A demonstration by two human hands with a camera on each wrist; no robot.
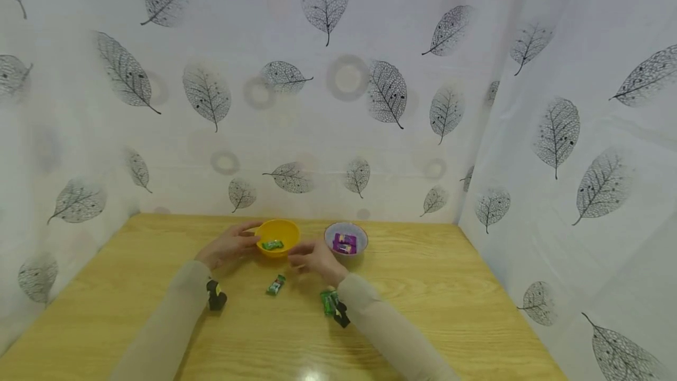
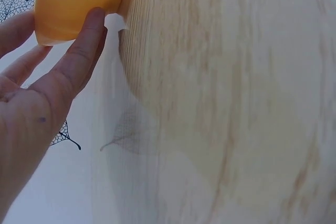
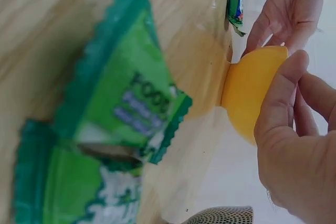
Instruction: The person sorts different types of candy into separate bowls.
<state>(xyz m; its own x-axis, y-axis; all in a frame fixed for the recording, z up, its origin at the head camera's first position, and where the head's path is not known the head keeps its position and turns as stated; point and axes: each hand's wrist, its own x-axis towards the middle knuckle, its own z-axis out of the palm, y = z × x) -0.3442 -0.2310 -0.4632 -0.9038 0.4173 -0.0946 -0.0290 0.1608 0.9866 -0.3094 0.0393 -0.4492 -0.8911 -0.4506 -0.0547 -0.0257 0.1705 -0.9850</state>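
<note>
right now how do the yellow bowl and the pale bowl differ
The yellow bowl is plain; the pale bowl has a thin reddish rim. The yellow bowl holds a green packet, the pale bowl purple packets. The left hand touches the yellow bowl, not the pale bowl. Both are round and open-topped.

Beneath the left grip (image 1: pixel 230 246) and right grip (image 1: pixel 318 261) spreads a pale yellow wood-grain counter (image 1: pixel 423 310). Beyond both hangs a whitish sheet (image 1: pixel 338 134) printed with dark skeleton leaves (image 1: pixel 388 93) and faint rings (image 1: pixel 348 77); leaf-patterned side sheets (image 1: pixel 624 257) flank them left and right. Bright glare (image 1: pixel 312 376) marks the counter's near side, before both.
</note>
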